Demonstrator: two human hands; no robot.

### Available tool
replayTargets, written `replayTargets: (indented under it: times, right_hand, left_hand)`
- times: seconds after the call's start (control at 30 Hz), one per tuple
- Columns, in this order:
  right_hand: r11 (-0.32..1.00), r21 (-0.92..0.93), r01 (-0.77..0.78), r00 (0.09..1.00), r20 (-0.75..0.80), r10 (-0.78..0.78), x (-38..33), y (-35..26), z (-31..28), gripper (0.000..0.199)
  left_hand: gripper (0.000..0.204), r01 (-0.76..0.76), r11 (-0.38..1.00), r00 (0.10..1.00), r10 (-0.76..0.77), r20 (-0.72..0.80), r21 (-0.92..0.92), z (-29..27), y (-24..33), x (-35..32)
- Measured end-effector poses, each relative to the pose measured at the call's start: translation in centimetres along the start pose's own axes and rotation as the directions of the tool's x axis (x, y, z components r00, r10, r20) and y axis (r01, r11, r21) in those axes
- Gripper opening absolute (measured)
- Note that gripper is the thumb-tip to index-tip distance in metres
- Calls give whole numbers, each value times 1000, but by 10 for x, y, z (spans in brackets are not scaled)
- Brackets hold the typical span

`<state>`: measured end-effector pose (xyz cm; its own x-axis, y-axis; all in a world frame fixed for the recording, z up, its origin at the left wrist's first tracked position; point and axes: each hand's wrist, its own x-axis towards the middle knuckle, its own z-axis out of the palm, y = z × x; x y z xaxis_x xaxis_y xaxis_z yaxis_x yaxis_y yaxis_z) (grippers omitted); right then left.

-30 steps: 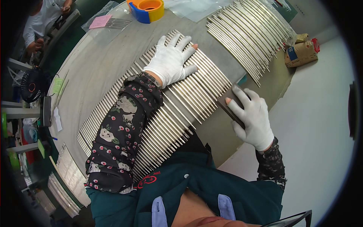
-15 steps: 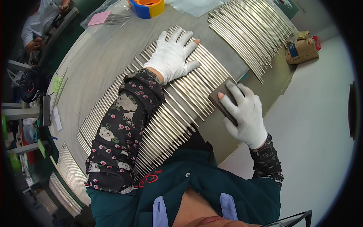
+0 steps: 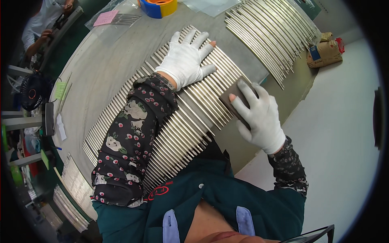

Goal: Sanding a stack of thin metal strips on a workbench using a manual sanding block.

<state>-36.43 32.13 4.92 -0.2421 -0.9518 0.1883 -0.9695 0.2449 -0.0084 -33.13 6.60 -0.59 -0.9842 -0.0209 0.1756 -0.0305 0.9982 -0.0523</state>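
Note:
A long row of thin, shiny metal rods [image 3: 194, 100] lies side by side on the grey table. Flat on the rods, with fingers spread, rests my left hand [image 3: 180, 56] in a white glove with a bare thumb tip or fingertip showing. My right hand [image 3: 259, 115], gloved too, grips a dark grey-brown sanding block [image 3: 231, 96]. The block touches or overhangs the rods' right-hand ends at the table edge; its underside is hidden. My left forearm, in a dark flowered sleeve [image 3: 133, 141], crosses over the row and covers part of it.
A second batch of metal rods [image 3: 267, 36] lies at the far right. A blue and yellow tape roll [image 3: 159, 9] and a pink paper slip [image 3: 106, 18] sit at the back. Beyond the right edge stands a brown sack [image 3: 324, 54]. A co-worker's hand [image 3: 45, 35] shows far left.
My right hand and the block have shifted slightly left and away from me, further onto the rod ends. My left hand stays nearly still. The co-worker's hand has moved a little.

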Motion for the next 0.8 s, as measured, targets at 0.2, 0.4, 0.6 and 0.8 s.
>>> replayTargets:
  times: [0.2,0.4,0.6,0.8]
  right_hand:
    - [999,-37,-22,1000,-10,22,1,-5,-5,58]
    - [997,22,-74,997,41,73,-41,-2,-26,59]
    - [993,9,-120,993,-21,120,-35,-6,-19,62]
    - [998,13,-56,998,9,56,-6,-10,-1,58]
  left_hand:
    - [68,-1,1000,1000,1,12,-9,-3,0,1]
    - [68,1,1000,1000,0,13,-10,-5,0,-5]
    - [69,-9,1000,1000,9,4,-2,-3,-2,-12]
    - [69,-13,1000,999,13,39,-3,-4,0,-12]
